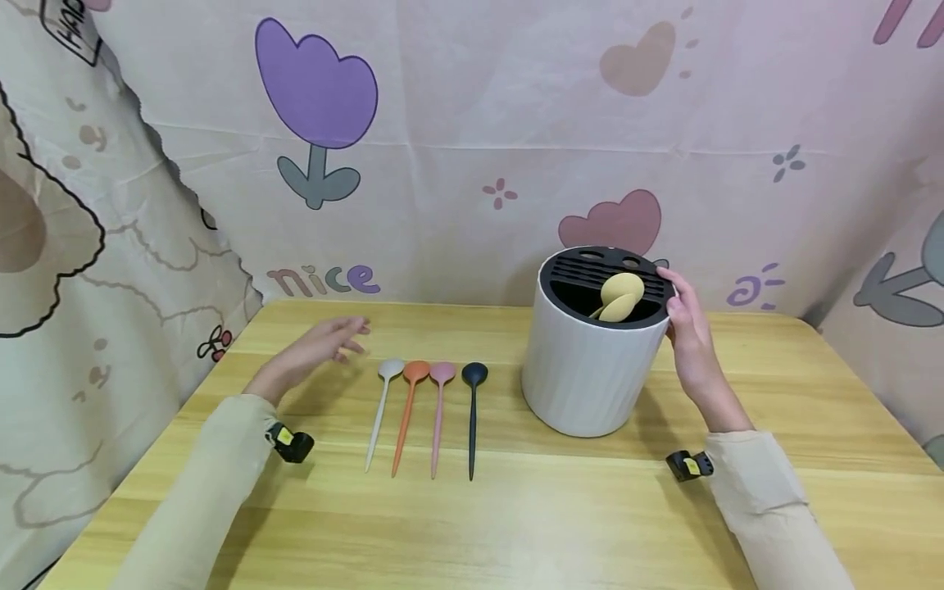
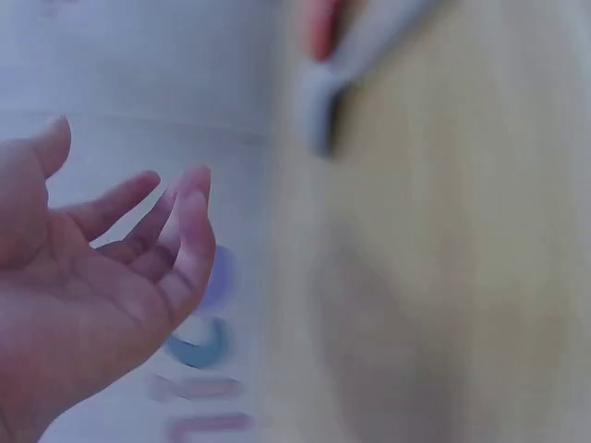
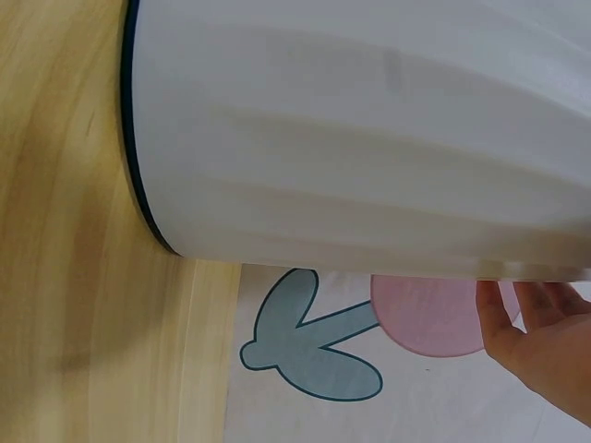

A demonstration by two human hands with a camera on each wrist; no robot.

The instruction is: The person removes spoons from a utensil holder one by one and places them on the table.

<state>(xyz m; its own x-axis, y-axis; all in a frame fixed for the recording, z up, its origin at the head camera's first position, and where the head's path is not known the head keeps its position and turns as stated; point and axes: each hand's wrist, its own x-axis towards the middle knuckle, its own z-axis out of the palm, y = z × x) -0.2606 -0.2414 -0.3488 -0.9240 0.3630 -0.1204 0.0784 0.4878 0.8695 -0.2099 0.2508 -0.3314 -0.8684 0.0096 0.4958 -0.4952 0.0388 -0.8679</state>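
Observation:
My left hand (image 1: 313,348) hovers over the left of the table, fingers loosely bent and nothing in them; the left wrist view shows its palm (image 2: 102,286). Just right of it lie a light grey spoon (image 1: 380,414), an orange spoon (image 1: 406,414), a pink spoon (image 1: 438,414) and a black spoon (image 1: 473,414), bowls pointing away. A white utensil holder (image 1: 586,377) with a slotted black top stands farther right. Two yellow spoons (image 1: 622,291) stick out of its large opening. My right hand (image 1: 693,348) touches the holder's right rim with its fingers (image 3: 503,337).
The wooden table (image 1: 546,524) reaches back to a patterned cloth (image 1: 457,98), with more cloth hanging along the left side. A small black camera (image 1: 291,443) sits on the left wrist, another wrist camera (image 1: 689,466) on the right.

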